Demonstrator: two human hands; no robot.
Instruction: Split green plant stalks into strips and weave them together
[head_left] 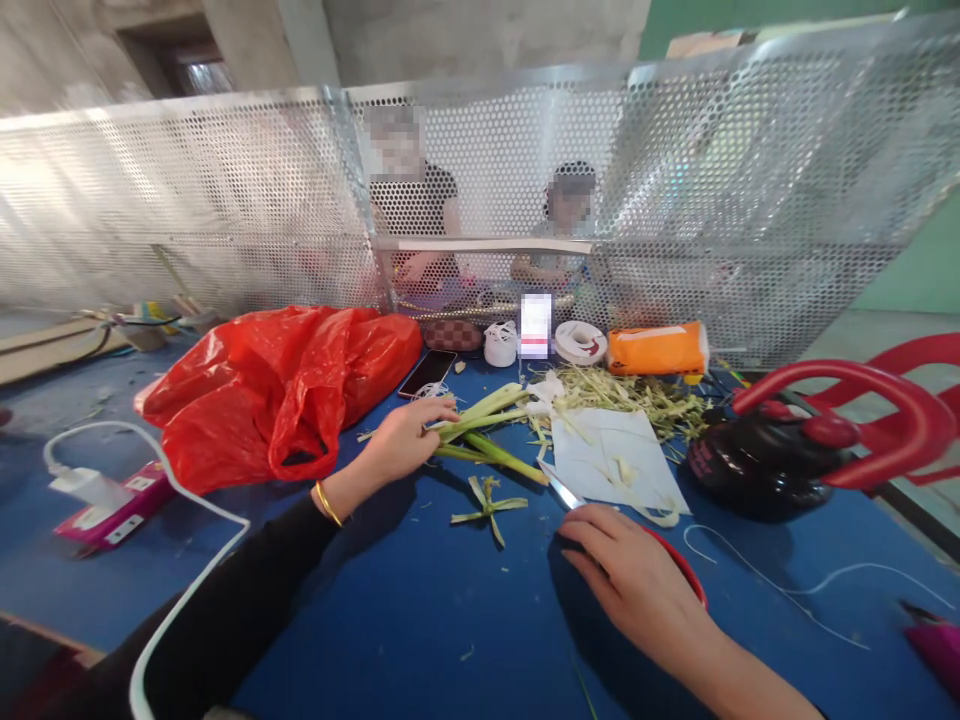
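My left hand (405,437) is closed around the near ends of several pale green plant stalks (499,455) lying on the blue table. In my right hand (630,565) is a pair of scissors (561,486) with a silver pointed blade and a red handle loop, partly hidden by my palm. The blade tip lies close beside the end of one stalk. Just in front of the stalks rests a small cross-shaped piece woven from plant strips (490,507). A white paper sheet (619,455) with a peeled strip on it lies right of the blade.
Shredded plant strips (637,395) are heaped behind the paper. A red plastic bag (277,385) fills the left back, near a phone (427,374). A black kettle (757,470) stands at right. A white cable (202,580) crosses the left side. Two people sit behind the perforated screen (480,150).
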